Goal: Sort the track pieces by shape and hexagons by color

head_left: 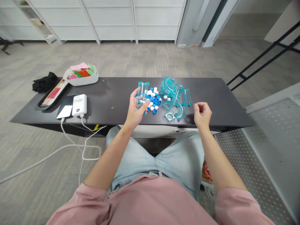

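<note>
My left hand (136,107) grips a clear plastic track piece (142,89) with teal ends, held upright above the table. Just behind and right of it lies a heap of small blue and white plastic pieces (155,100). My right hand (202,113) is closed, thumb against curled fingers, near the table's front edge; whatever it may hold is hidden. Between my hands is a pile of clear teal track parts (170,89). A straight part (187,97) stands out at its right side. Closer to me lie a curved part (181,112) and a square part with a round hole (169,116).
On the dark table (112,90), a white basket (84,80) of colourful items stands at the left. Beside it are a black tray (50,97), a black cloth (45,82) and a white device (79,105). White cables (67,146) hang off the front edge.
</note>
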{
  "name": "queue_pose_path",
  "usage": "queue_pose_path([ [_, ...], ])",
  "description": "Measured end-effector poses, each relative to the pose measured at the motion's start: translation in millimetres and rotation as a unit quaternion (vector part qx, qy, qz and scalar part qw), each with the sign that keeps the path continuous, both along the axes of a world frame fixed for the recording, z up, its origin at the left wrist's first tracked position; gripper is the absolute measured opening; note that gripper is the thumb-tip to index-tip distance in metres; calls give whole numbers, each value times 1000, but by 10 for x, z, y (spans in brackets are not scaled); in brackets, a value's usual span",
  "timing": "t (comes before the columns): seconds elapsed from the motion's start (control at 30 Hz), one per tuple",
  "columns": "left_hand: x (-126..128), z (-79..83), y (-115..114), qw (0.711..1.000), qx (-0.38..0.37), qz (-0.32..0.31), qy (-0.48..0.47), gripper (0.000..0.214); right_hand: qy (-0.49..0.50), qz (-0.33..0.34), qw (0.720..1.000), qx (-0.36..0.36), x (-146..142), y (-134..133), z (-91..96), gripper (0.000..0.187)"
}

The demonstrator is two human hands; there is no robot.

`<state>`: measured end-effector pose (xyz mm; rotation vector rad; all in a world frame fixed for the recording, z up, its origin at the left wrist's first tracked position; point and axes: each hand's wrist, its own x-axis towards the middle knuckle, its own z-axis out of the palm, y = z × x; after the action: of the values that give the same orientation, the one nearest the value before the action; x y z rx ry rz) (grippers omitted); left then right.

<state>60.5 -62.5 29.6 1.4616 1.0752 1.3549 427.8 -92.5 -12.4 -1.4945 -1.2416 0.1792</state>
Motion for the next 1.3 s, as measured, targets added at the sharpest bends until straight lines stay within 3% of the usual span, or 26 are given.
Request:
queue_pose_path([
  [0.07, 11, 46, -136, 999, 32, -1, -16, 90, -37, 28, 999, 27, -188, -109, 131, 51],
  [0.17, 105, 73, -281, 995, 55, -44, -65, 92, -23, 162, 986, 10, -652, -298, 377, 46],
  [0.23, 182, 65, -341, 991, 54, -76, -101, 89, 0, 283, 959, -24, -1009, -409, 530, 43],
  [0.33, 265, 49, -417, 987, 35, -101, -123, 86, 46, 382, 920, -76, -1441, -514, 676, 48],
  [0.43, 303, 67, -506, 986, 11, -105, -130, 86, 152, 410, 891, -125, -1650, -556, 718, 57],
  [0.6, 273, 138, -546, 982, -36, -130, -133, 74, 324, 408, 836, -171, -1691, -610, 750, 61],
  [0.7, 99, 106, -365, 995, -23, -49, -83, 72, 420, 394, 798, -178, -1662, -679, 824, 53],
  [0.8, -190, 5, -35, 995, -8, 99, 9, 48, 479, 392, 764, -180, -1631, -765, 928, 47],
  [0.9, -455, -107, 300, 960, -32, 218, 174, 41, 516, 397, 735, -187, -1614, -830, 1027, 44],
  [1.03, -596, -209, 507, 910, -87, 231, 334, 50, 551, 407, 701, -201, -1578, -867, 1095, 35],
  [1.1, -585, -238, 496, 893, -87, 223, 380, 55, 550, 409, 700, -202, -1536, -873, 1086, 31],
  [1.17, -550, -252, 443, 879, -73, 213, 420, 61, 529, 411, 718, -190, -1471, -870, 1043, 35],
  [1.23, -512, -248, 380, 864, -58, 204, 457, 67, 484, 403, 758, -169, -1374, -846, 961, 42],
  [1.3, -483, -228, 333, 849, -52, 195, 488, 71, 412, 379, 815, -148, -1217, -787, 843, 50],
])
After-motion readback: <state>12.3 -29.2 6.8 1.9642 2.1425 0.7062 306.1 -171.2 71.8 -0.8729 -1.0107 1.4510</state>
